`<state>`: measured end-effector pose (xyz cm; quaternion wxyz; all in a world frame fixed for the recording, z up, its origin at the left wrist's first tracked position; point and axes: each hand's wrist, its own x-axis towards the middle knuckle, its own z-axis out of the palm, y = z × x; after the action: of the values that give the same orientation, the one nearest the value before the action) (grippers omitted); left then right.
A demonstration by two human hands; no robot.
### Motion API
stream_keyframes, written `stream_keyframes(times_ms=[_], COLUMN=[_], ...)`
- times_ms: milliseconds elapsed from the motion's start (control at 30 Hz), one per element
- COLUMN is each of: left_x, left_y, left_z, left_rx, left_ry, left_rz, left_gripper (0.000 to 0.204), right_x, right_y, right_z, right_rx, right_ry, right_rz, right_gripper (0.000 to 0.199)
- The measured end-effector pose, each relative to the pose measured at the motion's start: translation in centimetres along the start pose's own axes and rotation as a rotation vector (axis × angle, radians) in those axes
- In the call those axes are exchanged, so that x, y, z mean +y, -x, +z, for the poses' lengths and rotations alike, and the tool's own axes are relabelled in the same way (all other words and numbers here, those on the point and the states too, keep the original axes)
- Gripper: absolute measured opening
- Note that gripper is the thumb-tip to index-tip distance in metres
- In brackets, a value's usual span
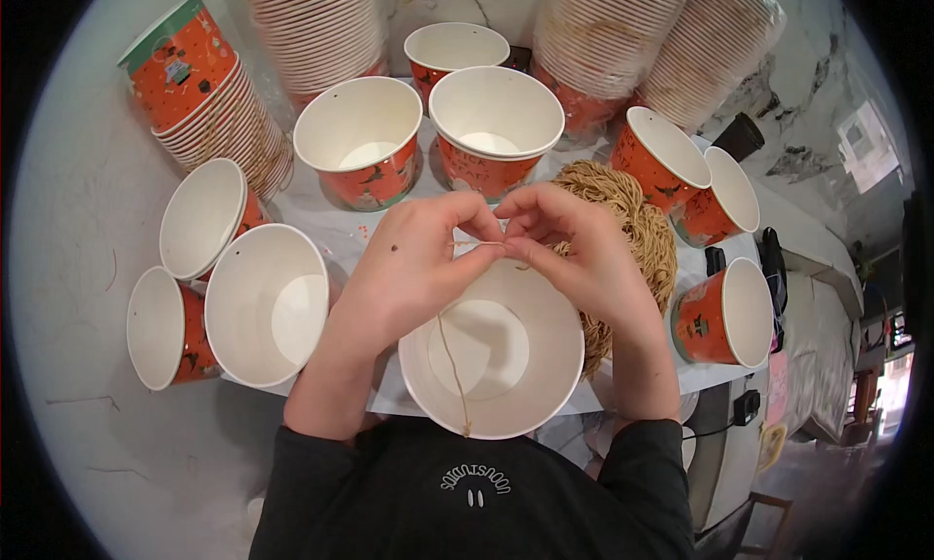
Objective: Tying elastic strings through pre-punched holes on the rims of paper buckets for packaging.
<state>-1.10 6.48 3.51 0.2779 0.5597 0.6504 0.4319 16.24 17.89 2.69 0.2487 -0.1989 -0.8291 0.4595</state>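
Note:
A white-lined paper bucket (555, 375) stands right in front of me at the table's near edge, its inside facing up. Thin tan twine (449, 351) runs from its near rim across the opening up toward my fingers. Over the far rim, my left hand (418, 258) pinches the twine between thumb and fingertips. My right hand (574, 239) meets it there, thumb and fingers closed on the twine too. The fingertips of both hands nearly touch. Just beyond my right wrist lies a big heap of tan twine (642, 219), partly covered by that hand.
Orange printed paper buckets stand around the table, such as one at the left (268, 307), one at the back (496, 122) and one at the right (730, 317). Tall nested bucket stacks (316, 25) rise at the back. A black cup (739, 137) sits at the far right.

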Motion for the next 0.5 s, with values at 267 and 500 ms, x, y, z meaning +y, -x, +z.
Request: stream_keyframes(times_ms=[267,500], left_x=[-0.4,-1.7], left_y=[-1.7,-3.1], left_z=[0.4,0.4], left_rx=[0.012,-0.190], left_ry=[-0.090,-0.146], left_rz=[0.142,0.079], left_gripper=[0.018,0.023], right_x=[0.8,0.5], right_y=[-0.1,-0.1], right_z=[-1.3,-1.7], right_rx=[-0.049,-0.058], right_ry=[-0.017,-0.057], right_rz=[-0.043,-0.059], right_gripper=[0.029,0.015])
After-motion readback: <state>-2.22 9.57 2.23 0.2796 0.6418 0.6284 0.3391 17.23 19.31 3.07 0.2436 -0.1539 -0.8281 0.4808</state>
